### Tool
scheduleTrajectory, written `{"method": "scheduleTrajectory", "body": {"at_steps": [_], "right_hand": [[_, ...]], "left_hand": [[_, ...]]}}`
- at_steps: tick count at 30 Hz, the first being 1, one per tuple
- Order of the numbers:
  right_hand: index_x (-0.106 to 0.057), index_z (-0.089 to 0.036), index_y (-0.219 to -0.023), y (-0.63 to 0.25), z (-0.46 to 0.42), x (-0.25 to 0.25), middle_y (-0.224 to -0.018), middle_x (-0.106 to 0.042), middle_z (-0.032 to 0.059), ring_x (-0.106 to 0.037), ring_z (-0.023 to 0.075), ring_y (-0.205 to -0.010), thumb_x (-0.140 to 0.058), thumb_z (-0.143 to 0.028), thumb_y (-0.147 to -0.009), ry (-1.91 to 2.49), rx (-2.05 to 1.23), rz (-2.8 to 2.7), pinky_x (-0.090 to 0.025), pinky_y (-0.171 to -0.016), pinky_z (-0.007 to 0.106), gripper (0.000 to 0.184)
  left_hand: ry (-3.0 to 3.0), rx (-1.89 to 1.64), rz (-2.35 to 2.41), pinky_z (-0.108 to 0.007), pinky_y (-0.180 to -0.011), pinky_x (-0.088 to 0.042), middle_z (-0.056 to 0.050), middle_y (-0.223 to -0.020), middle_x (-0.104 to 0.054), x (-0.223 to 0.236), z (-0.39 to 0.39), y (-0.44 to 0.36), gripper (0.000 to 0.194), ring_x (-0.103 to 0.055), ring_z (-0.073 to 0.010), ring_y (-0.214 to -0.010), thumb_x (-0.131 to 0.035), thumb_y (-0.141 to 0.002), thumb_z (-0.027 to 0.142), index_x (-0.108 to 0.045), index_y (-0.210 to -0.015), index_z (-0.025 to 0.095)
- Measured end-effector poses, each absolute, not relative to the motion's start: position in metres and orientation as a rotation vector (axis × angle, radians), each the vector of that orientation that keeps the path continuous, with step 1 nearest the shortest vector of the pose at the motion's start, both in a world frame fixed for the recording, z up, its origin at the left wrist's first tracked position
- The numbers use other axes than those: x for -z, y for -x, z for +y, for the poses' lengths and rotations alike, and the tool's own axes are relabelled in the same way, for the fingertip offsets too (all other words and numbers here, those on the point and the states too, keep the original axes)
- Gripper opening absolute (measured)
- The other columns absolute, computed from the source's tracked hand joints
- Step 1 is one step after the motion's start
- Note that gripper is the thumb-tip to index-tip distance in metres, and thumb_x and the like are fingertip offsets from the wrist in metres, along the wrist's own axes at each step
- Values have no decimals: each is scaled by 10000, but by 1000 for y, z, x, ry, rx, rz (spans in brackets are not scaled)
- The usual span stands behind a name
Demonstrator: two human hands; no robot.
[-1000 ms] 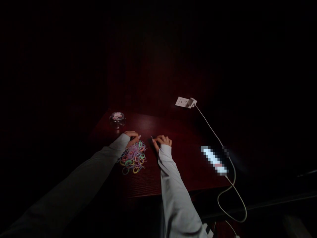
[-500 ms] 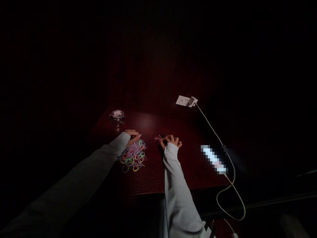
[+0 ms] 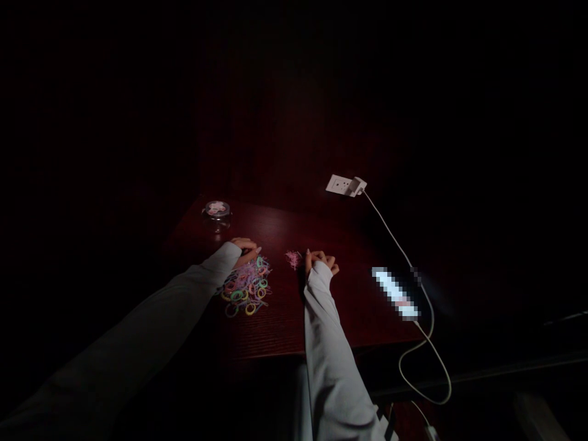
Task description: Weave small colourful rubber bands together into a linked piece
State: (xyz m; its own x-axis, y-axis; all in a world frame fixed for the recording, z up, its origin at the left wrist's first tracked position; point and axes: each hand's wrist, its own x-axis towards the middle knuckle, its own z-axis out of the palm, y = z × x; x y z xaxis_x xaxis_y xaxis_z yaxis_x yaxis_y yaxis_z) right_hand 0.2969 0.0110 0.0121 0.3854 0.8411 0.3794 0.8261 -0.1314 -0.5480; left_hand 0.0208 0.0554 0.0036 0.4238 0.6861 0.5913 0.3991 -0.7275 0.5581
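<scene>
Our right hand (image 3: 322, 262) is over the desk (image 3: 275, 343) with its fingers bent and one fingertip pointing up; we see nothing held in it, though from this angle we cannot tell whether its grip is apart or together. Just to the left of that fingertip lies a small pink heap (image 3: 293, 259) of thin strands or bands, with a narrow strip of bare wood between it and the bigger pile.

Our left hand (image 3: 243, 248) rests at the far side of the big pile (image 3: 248, 288), fingers curled inward and fingertips by its upper edge. The underside of that hand is hidden, so whether its grip is clamped on anything we cannot say. The pile mixes purple strands with green, yellow and orange rings, loosely tangled.

We judge the step in hand to be sorting, with pink bits set apart from the mix and the sorting far from finished. The next move would call for a light pinch at the pile, drawing one pink piece free without dragging its neighbours along.

Farther out, a clear jar (image 3: 217, 220) with a patterned lid stands behind our left hand. Off to the right lies a blurred bright thing (image 3: 395, 295), with a white cable (image 3: 386, 220) near it and a wall socket (image 3: 339, 184) beyond.
</scene>
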Motion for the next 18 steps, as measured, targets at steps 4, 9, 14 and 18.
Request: {"method": "scheduleTrajectory", "body": {"at_steps": [4,9,14,18], "right_hand": [[-836,-253,-808,-297,7,-18,-1218,-782,65,-507,324,-1237,-697,-500,-1006,2014,-39,-1426,-273,-1078,493,346],[-812,-249,-788,-296,7,-21,-1200,-774,86,-502,344,-1241,-715,-590,-979,2002,-54,-1353,-283,-1075,510,404],[-761,-238,-755,-307,13,-10,-1123,-788,124,-555,343,-1154,-516,-508,-1047,1919,-11,-1064,-339,-1069,553,466],[-749,-231,-865,-332,23,3,-1033,-774,158,-622,310,-1005,-289,-450,-1063,1771,-50,-986,-462,-946,481,547]], "left_hand": [[-2344,-1217,921,-259,-754,-450,8,-633,-573,-5,54,-22,465,-536,-137,-665,-522,-1066,333,-677,-651,192],[-2331,-1216,921,-261,-732,-435,4,-653,-578,-5,53,-22,458,-532,-136,-660,-525,-1064,337,-683,-661,188],[-2295,-1203,904,-263,-753,-443,3,-639,-594,-5,56,-21,472,-546,-136,-666,-532,-1061,352,-681,-642,193],[-2157,-1238,918,-266,-720,-454,0,-615,-620,-3,61,-21,470,-562,-139,-632,-585,-1020,427,-671,-614,205]]}}
